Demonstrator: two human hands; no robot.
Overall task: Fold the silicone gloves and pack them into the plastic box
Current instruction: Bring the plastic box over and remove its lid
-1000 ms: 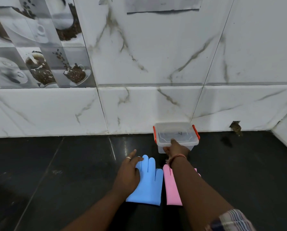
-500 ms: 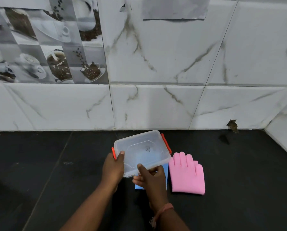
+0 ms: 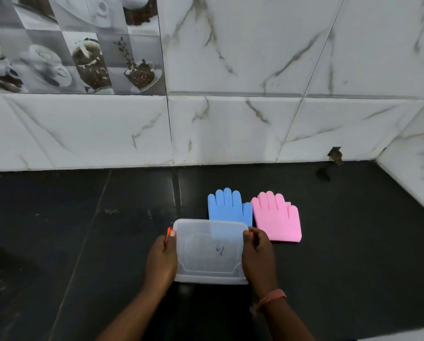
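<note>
The plastic box [image 3: 209, 251], translucent with its lid on and orange latches at both short ends, sits between the two hands near the front middle of the black counter [image 3: 83, 242]. The left hand [image 3: 160, 263] grips its left end, thumb lying along the top edge beside the orange latch and the other fingers curled out of sight behind the side. The right hand [image 3: 256, 258] grips the right end in the same way, thumb on the lid's corner, fingers wrapped round the side; an orange band circles that wrist. Whether the box rests on the counter or is lifted just above it cannot be told.

Just beyond the box, toward the wall, the blue glove [image 3: 228, 205] lies flat with its fingers pointing at the wall; its cuff end is covered by the box's far edge and shows faintly through the lid. The pink glove [image 3: 276, 217] lies flat beside it on the right, touching or nearly so, clear of the box and close to the right hand's knuckles.

A white marble-tiled wall [image 3: 230, 119] rises along the counter's back edge.
</note>
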